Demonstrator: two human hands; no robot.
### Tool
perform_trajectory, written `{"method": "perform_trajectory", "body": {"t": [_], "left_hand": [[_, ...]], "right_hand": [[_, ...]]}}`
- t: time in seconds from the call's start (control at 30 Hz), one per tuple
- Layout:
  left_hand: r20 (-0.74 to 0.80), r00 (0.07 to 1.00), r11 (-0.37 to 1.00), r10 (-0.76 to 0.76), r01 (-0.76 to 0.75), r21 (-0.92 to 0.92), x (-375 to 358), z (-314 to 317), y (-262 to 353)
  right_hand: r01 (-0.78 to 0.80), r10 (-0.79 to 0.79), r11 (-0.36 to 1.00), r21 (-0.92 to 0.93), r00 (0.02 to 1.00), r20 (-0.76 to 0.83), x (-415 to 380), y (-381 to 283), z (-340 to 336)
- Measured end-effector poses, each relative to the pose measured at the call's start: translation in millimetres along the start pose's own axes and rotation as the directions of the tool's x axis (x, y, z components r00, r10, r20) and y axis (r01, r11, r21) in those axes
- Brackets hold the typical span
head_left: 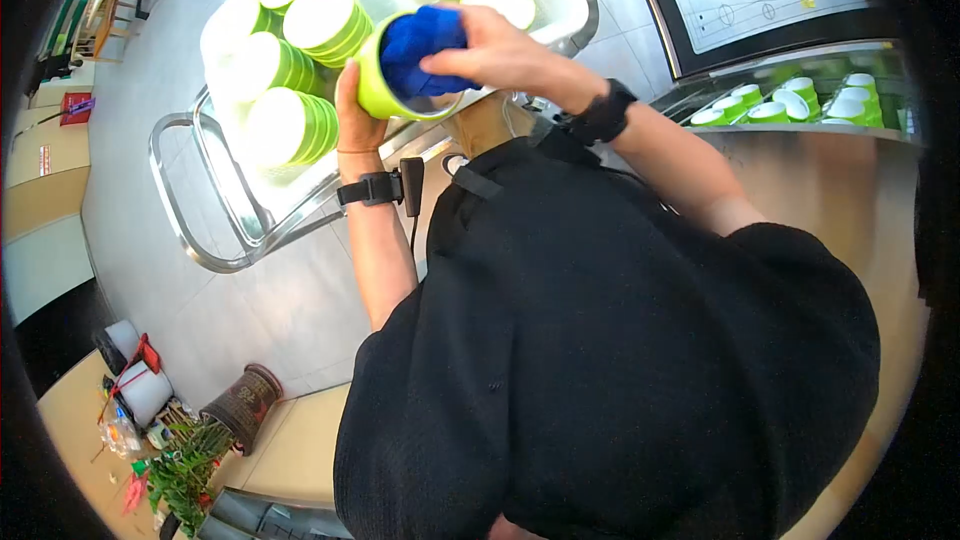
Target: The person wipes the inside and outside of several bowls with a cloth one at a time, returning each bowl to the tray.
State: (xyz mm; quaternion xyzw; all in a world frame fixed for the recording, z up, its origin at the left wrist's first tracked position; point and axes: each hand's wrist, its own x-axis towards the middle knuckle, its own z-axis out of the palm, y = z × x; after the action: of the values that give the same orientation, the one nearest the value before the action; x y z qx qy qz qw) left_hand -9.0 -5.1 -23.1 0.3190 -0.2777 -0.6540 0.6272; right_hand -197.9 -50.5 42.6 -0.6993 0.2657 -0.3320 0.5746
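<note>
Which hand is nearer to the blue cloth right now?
Right. The right hand presses the blue cloth into the green bowl, touching it. The left hand holds the bowl from outside, apart from the cloth.

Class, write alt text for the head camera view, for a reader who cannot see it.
Seen from above, a person in a black top holds a green bowl in the left hand while the right hand presses a blue cloth inside it. Beyond, stacks of green bowls fill a metal cart, and more bowls sit at right.
</note>
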Motion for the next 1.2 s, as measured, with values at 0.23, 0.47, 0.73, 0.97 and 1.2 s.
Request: {"method": "perform_trajectory", "body": {"t": [0.23,0.47,0.73,0.97,1.2], "left_hand": [[0.199,0.98,0.987,0.004,-0.036,0.155,-2.8,-3.0,4.0],[0.111,0.993,0.996,0.045,-0.053,0.076,1.5,-0.6,0.3],[0.272,0.962,0.929,0.024,-0.122,0.349,7.9,2.8,4.2],[0.133,0.99,0.88,0.048,-0.105,0.463,-2.6,-16.5,-8.9],[0.283,0.953,0.879,-0.105,-0.044,0.475,1.1,8.7,2.2]], "right_hand": [[-0.084,0.085,0.971,-0.222,0.996,-0.001,-7.0,16.9,27.9],[-0.299,0.136,0.284,0.911,0.953,0.27,-4.6,13.6,-25.4],[0.219,-0.2,0.975,0.033,0.935,-0.294,6.9,-61.3,-18.2],[0.5,-0.389,0.372,-0.782,0.849,0.358,2.0,-40.2,36.4],[-0.108,0.139,0.927,-0.358,0.988,0.063,56.9,2.3,-23.3]]}}
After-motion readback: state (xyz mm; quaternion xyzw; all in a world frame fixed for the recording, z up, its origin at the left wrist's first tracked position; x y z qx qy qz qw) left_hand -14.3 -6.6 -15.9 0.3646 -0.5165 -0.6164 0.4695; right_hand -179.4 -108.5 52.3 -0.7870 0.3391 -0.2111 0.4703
